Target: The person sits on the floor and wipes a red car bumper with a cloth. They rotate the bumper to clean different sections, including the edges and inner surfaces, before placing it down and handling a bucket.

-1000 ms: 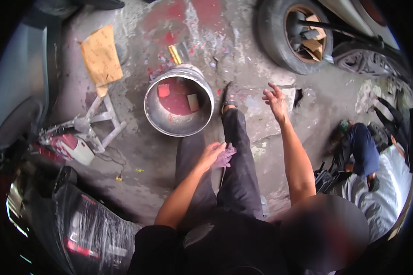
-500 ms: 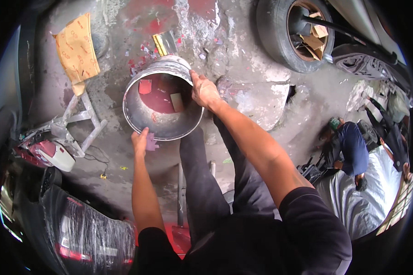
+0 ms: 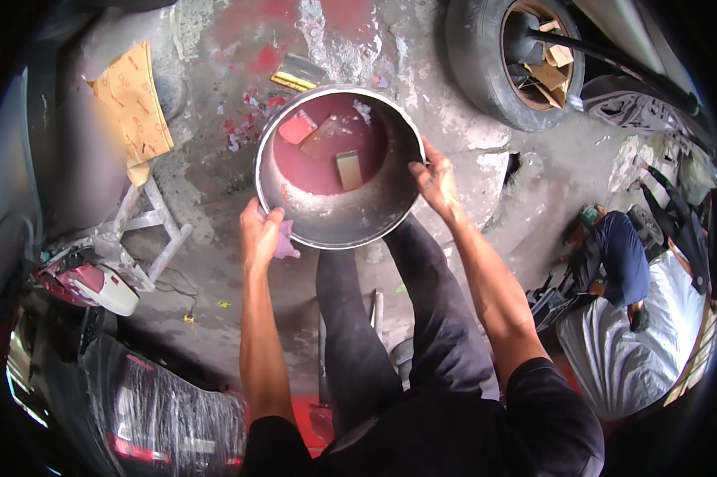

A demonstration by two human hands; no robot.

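A wide round bucket [image 3: 339, 219] hangs between my hands, its mouth turned up toward me. Reddish water [image 3: 319, 175] covers its bottom; in it lie a red block [image 3: 298, 126], a tan and grey block [image 3: 348, 170] and a dull brownish flat piece [image 3: 327, 137]. My left hand [image 3: 259, 234] is closed at the bucket's lower left rim, with a crumpled purple piece [image 3: 288, 241], sheet or cloth, beside its fingers. My right hand [image 3: 436, 181] grips the right rim, thumb at the edge; its other fingers are partly hidden.
Beyond the bucket lies a yellow-edged flat piece [image 3: 296, 73] near red flakes. A tyre [image 3: 486, 63] with cardboard scraps stands far right. A metal stand [image 3: 164, 230] and brown paper [image 3: 136, 103] are left. Another person [image 3: 617, 254] crouches by a silver cover [image 3: 625, 350].
The bucket has swung right and tipped, showing more of its water and blocks. Both hands have moved right with it, my right hand also lower, now at the right rim.
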